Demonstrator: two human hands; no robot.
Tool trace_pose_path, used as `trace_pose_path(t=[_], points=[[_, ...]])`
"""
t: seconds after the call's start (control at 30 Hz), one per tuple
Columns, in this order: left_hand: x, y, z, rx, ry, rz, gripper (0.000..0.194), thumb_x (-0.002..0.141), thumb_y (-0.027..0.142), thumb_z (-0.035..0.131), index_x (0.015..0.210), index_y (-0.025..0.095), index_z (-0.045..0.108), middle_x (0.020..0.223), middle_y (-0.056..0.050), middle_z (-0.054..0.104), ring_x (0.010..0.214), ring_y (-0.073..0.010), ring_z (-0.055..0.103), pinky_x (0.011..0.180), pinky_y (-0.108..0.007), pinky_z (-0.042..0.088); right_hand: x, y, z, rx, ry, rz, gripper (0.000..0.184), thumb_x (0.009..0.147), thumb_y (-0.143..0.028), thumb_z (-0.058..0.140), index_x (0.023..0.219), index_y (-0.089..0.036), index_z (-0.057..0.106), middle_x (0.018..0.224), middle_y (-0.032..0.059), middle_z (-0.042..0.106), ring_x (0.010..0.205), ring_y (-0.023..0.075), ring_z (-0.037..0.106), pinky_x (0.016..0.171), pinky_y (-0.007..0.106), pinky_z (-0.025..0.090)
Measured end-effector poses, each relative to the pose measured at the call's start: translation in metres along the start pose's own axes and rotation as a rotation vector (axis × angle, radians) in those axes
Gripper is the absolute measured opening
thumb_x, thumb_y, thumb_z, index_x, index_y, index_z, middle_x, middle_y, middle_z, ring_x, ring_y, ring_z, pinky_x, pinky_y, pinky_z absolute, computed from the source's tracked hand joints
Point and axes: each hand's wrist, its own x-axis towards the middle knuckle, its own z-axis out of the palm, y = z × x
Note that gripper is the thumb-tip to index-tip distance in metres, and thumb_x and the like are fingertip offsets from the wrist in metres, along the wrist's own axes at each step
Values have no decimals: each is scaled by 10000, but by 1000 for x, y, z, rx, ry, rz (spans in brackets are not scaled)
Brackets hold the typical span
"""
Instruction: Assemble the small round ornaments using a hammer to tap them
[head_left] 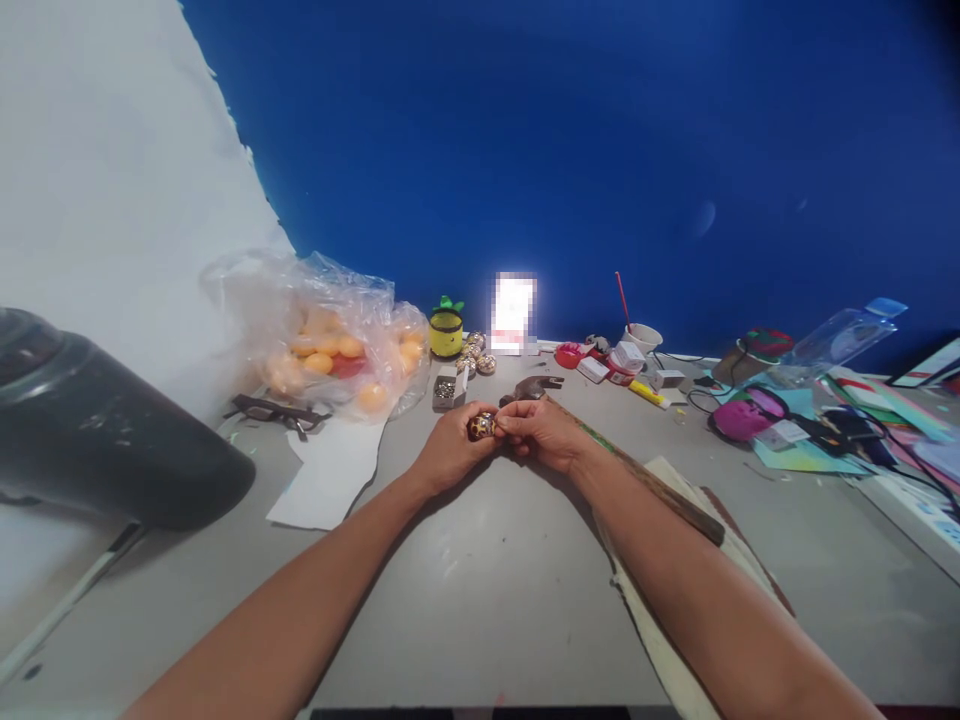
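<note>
Near the middle of the grey table, my left hand (452, 447) is closed around a small round ball (481, 426) with a shiny gold and dark studded surface. My right hand (541, 432) meets it from the right, thumb and fingertips pinched at the ball's edge; whatever is between them is too small to make out. Just beyond my right hand lies a claw hammer (534, 387), its long wooden handle running along my right forearm. A small open box (445, 391) of tiny metal pieces stands beyond my left hand, and several similar shiny balls (475, 356) sit behind it.
On the left are a large dark cylinder (112, 430), a clear bag (330, 340) of orange pieces, glasses (277, 410) and white paper (330, 475). At the back stand a yellow pot (446, 335) and a glowing screen (514, 310). Rightward: a white cup (642, 338), yellow tube (648, 394) and bottle (844, 340).
</note>
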Motion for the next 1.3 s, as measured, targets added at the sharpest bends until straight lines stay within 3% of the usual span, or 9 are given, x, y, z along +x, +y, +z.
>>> trace_pose_path(t=[0.53,0.97,1.3], points=[[0,1,1,-16,11,-10,339,796,404,743,1045,174,759,936,-49,771,831,-212,680,758,-305,525,0,-2,3,2,23,19,465,474,-433,1030,680,-127,747,674,46,690,541,61,450,440,181,302],[0,-1,2,28,23,10,296,804,374,719,1030,187,760,943,-30,781,834,-206,690,775,-298,517,3,1,0,9,23,24,426,516,-412,1015,699,-123,761,682,55,702,526,59,462,422,176,326],[0,0,1,69,34,5,269,786,367,718,971,179,772,883,-20,764,779,-189,655,722,-281,495,4,-2,1,-49,42,73,343,495,-285,997,690,-144,753,678,44,713,549,84,546,426,166,432]])
